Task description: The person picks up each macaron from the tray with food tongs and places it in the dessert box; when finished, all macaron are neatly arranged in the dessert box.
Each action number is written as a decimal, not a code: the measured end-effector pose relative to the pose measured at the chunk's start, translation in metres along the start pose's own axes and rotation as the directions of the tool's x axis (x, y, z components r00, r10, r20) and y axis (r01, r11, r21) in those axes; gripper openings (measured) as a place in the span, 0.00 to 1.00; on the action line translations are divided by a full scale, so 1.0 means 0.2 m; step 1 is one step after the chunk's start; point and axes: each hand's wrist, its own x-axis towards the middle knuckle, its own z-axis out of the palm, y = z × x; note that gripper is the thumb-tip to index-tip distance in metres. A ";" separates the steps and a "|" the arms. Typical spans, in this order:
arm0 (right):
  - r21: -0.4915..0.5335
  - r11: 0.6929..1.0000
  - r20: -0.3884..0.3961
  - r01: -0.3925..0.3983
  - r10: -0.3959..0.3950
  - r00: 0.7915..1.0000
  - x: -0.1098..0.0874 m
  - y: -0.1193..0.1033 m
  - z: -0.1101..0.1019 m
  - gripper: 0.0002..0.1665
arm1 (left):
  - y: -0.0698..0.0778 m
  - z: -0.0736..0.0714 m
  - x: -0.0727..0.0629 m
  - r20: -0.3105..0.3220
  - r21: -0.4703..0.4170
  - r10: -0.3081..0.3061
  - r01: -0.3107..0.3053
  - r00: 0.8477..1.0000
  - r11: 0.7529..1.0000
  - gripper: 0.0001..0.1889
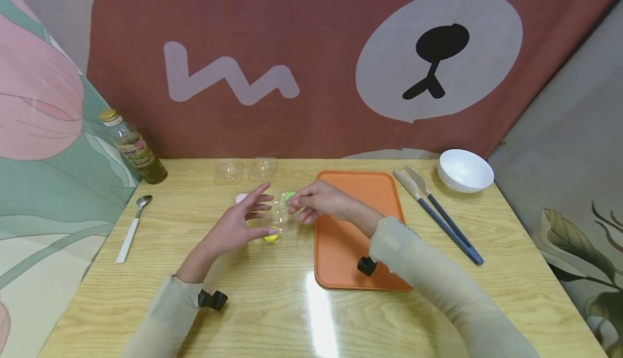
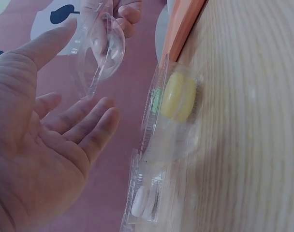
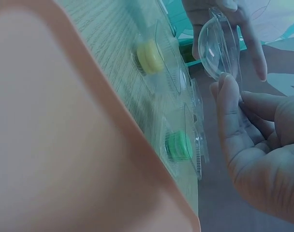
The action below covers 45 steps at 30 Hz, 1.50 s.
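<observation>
A small empty clear plastic macaron case [image 3: 214, 50] with a domed lid is pinched at its edge by my right hand [image 1: 323, 201], thumb against fingertips. My left hand [image 1: 233, 228] is spread beside it, palm turned toward the case, fingers apart and not curled around it. Below the hands, a yellow macaron [image 2: 178, 99] and a green macaron [image 3: 179, 145] sit in clear cases on the table. In the left wrist view, a pale macaron [image 2: 143, 200] lies in another clear case; the left hand partly covers that area in the head view.
An orange tray [image 1: 360, 260] lies under the right forearm. Tongs [image 1: 443, 217] and a white bowl [image 1: 465, 171] are on the right. Two clear cases [image 1: 229, 171] stand at the back edge. A bottle [image 1: 136, 150] and a white-handled spoon [image 1: 132, 231] are on the left.
</observation>
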 end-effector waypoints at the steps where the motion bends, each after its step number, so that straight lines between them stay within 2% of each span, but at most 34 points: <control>1: 0.000 1.000 0.002 0.005 -0.005 1.000 0.00 0.00 0.00 0.19 | 0.00 0.00 0.00 0.001 -0.001 0.000 0.000 1.000 1.000 0.53; 11: 0.037 0.999 -0.020 0.020 -0.019 1.000 0.00 -0.03 0.00 0.19 | 0.03 -0.01 -0.02 0.029 -0.052 0.013 -0.011 0.999 0.999 0.54; 21: 0.039 0.999 -0.010 0.008 -0.007 1.000 0.00 -0.03 0.02 0.17 | 0.01 0.02 0.00 0.021 -0.070 0.031 -0.029 0.999 0.997 0.52; 26: 0.066 0.998 0.000 0.025 -0.025 1.000 -0.01 -0.01 0.02 0.20 | 0.02 0.03 0.00 -0.062 -0.024 0.062 -0.064 0.996 0.998 0.51; 31: 0.155 0.988 0.027 0.019 -0.024 0.999 -0.01 0.00 0.02 0.31 | 0.04 0.02 0.01 -0.183 0.106 0.125 -0.107 0.975 0.989 0.51; 35: 0.203 0.979 0.051 0.001 -0.012 0.999 -0.01 0.01 0.04 0.37 | 0.05 0.02 0.01 -0.211 0.236 0.189 -0.138 0.959 0.962 0.52; 41: 0.209 0.978 0.067 0.001 -0.015 0.998 -0.01 0.00 0.05 0.38 | 0.06 0.03 0.02 -0.189 0.446 0.340 -0.228 0.921 0.865 0.52; 43: 0.212 0.977 0.067 0.001 -0.015 0.998 -0.01 0.00 0.06 0.38 | 0.06 0.04 0.02 -0.179 0.480 0.378 -0.255 0.908 0.840 0.52; 45: 0.219 0.976 0.075 -0.002 -0.015 0.997 -0.01 0.00 0.06 0.38 | 0.06 0.04 0.02 -0.173 0.497 0.401 -0.272 0.900 0.824 0.52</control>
